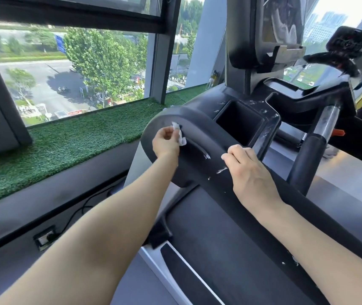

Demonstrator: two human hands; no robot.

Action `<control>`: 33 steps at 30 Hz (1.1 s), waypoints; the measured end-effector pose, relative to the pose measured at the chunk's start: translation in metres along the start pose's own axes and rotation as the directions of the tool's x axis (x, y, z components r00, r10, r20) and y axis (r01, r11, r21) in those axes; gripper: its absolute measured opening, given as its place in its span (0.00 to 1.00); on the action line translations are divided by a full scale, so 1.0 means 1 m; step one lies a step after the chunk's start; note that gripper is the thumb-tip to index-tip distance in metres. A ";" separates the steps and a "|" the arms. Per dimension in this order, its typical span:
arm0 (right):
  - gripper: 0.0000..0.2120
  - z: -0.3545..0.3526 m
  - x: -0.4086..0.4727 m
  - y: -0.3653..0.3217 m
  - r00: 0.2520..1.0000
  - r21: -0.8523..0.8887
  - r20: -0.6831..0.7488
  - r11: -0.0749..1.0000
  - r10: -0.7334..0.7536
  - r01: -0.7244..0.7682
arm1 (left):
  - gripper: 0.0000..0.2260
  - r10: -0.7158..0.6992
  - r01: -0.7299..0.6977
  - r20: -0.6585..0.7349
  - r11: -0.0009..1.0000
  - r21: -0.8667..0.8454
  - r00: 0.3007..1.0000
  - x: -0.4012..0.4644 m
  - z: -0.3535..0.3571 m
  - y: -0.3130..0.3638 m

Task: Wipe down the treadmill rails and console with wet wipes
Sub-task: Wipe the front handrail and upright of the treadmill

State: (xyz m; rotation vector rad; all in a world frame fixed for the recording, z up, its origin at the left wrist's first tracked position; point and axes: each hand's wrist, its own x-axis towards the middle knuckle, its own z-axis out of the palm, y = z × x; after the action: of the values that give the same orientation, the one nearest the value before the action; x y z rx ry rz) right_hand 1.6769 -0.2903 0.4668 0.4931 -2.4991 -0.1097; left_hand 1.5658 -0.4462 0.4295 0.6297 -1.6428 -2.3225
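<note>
The left hand (167, 142) pinches a crumpled white wet wipe (180, 134) against the rounded end of the treadmill's console (197, 128), just left of its square cup pocket (238, 122). The right hand (251, 172) rests with loosely bent fingers, holding nothing, on the padded rail (230, 208) below that pocket. White smears and flecks streak the matte black plastic around the pocket and along the rail — so the job looks partway done at most. The glossy screen (282, 20) above and the far chrome-and-foam handle (327, 124) appear unwiped.
</note>
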 end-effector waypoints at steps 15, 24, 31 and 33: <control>0.13 0.000 -0.003 0.002 1.000 0.025 -0.001 1.000 -0.007 0.007 | 0.06 -0.058 0.052 -0.068 0.996 -0.078 0.996 -0.010 0.001 -0.007; 0.17 0.002 -0.002 0.003 0.999 0.015 -0.002 0.999 -0.032 0.032 | 0.11 0.042 -0.036 0.060 0.995 -0.097 0.997 -0.053 0.002 -0.035; 0.15 0.000 -0.002 0.001 1.000 0.020 -0.017 1.000 -0.008 0.009 | 0.08 -0.038 0.030 -0.057 0.991 -0.129 0.998 -0.021 -0.004 -0.037; 0.18 0.002 -0.001 0.001 1.000 0.016 -0.019 1.000 -0.023 0.024 | 0.10 -0.039 0.044 0.036 0.989 -0.141 0.999 -0.059 0.001 -0.057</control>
State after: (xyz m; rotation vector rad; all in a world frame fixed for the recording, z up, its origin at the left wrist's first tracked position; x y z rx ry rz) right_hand 1.6764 -0.2892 0.4641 0.5280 -2.4785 -0.0935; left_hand 1.6202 -0.4007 0.3889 0.6043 -1.4745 -2.4654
